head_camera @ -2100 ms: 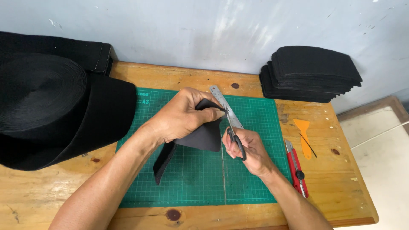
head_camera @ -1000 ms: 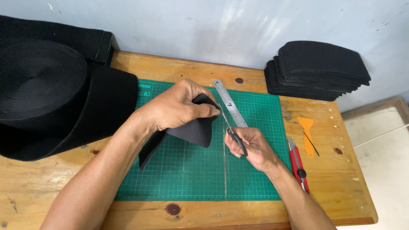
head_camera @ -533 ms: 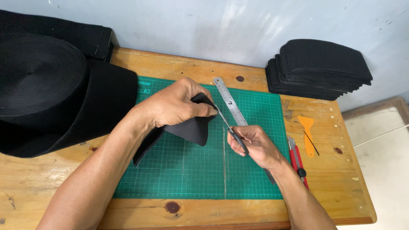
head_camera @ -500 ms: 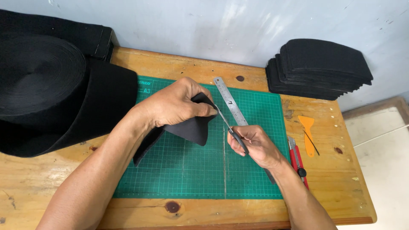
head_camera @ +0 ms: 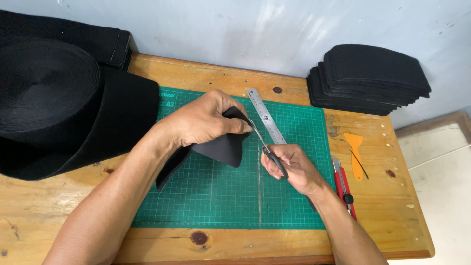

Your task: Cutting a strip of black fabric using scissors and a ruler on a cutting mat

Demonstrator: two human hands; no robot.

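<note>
Your left hand (head_camera: 203, 122) is closed around a black felt-like strip (head_camera: 223, 147), thumb and fingers pinching its rounded end just above the green cutting mat (head_camera: 221, 206); the rest of the strip trails down-left under your forearm toward the big black roll (head_camera: 49, 98). Looks soft and floppy, light, bends over your fingers, probably not slippery, so hold it close to the cut edge or it will likely sag away from the blades. Your right hand (head_camera: 292, 169) is shut on the scissors (head_camera: 267, 149), dark handles in the fist, blades pointing up-left with the tip right at the strip edge by your left thumb; blades look nearly together, can't tell exact gap. Steel ruler (head_camera: 265, 115) lies diagonal on the mat just behind the blades. Right of the mat: red utility knife (head_camera: 343, 184), orange scraper (head_camera: 354, 147), well apart from your hands. Stack of cut black pieces (head_camera: 373, 78) at back-right corner of the wooden table (head_camera: 64, 206).
</note>
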